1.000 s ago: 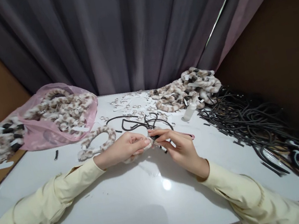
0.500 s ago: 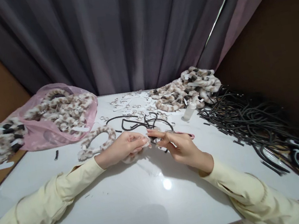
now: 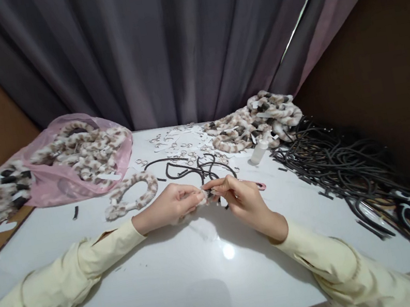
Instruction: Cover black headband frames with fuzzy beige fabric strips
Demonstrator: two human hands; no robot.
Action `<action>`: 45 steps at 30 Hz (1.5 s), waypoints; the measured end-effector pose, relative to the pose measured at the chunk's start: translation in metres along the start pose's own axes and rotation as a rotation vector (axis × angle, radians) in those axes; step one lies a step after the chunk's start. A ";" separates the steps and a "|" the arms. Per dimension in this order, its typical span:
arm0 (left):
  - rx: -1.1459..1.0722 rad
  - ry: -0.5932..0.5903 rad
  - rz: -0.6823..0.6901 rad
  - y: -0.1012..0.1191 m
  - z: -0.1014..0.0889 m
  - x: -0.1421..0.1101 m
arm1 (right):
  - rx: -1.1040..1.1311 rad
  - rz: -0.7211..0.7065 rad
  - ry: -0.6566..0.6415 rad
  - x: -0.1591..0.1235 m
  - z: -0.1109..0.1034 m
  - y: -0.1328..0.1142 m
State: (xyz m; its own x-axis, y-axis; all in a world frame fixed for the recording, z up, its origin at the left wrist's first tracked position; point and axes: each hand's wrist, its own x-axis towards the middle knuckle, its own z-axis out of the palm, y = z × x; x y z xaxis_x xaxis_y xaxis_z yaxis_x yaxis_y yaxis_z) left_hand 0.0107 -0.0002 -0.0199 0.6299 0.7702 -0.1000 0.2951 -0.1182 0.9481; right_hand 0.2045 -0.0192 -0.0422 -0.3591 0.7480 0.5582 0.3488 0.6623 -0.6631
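Observation:
My left hand (image 3: 172,203) is closed around a brown-and-white furry strap (image 3: 202,198), mostly hidden by the fingers. At the strap's end, my right hand (image 3: 244,199) meets it with thumb and fingers pinched together. Something dark shows between the fingertips, too small to make out. Just beyond the hands lie loose black cords (image 3: 187,169). A pink-handled tool (image 3: 259,185) shows partly behind my right hand. Left of my left hand, another furry strap (image 3: 148,189) rests on the table in a loop.
A pink plastic bag (image 3: 76,181) full of furry straps stands at the left. Metal rings (image 3: 187,146) are scattered at the back. More furry straps (image 3: 262,117) are heaped behind a small clear bottle (image 3: 259,152). Many black cords (image 3: 332,163) cover the white table's (image 3: 173,290) right side.
My right hand has come slightly left and its fingertips have closed in on the strap's end. The furry part below my left hand is now mostly out of sight.

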 end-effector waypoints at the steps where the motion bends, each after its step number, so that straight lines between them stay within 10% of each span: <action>1: 0.068 0.009 0.028 0.001 0.001 0.000 | 0.002 0.004 0.004 0.000 0.000 -0.001; 15: 0.708 0.090 0.467 -0.009 0.009 -0.003 | 0.066 0.086 -0.058 0.003 0.003 -0.001; 26: 1.446 -0.018 0.906 -0.019 0.018 -0.010 | 0.278 0.674 -0.487 0.018 -0.011 -0.007; 35: 1.637 0.165 1.169 -0.017 0.009 -0.005 | 0.017 0.394 -0.508 0.013 -0.014 -0.007; 38: 1.466 0.179 1.045 -0.016 0.004 -0.003 | -0.027 0.243 -0.358 0.011 -0.012 -0.007; 45: 0.280 0.002 0.115 0.012 -0.002 -0.003 | -0.204 -0.200 -0.105 0.002 -0.003 -0.008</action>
State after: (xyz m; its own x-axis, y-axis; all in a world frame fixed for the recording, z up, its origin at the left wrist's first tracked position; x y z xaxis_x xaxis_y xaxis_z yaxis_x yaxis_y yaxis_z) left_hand 0.0107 -0.0029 -0.0072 0.6691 0.7431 0.0048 0.4084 -0.3731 0.8331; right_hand 0.2032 -0.0227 -0.0341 -0.5220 0.6004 0.6058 0.4253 0.7989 -0.4253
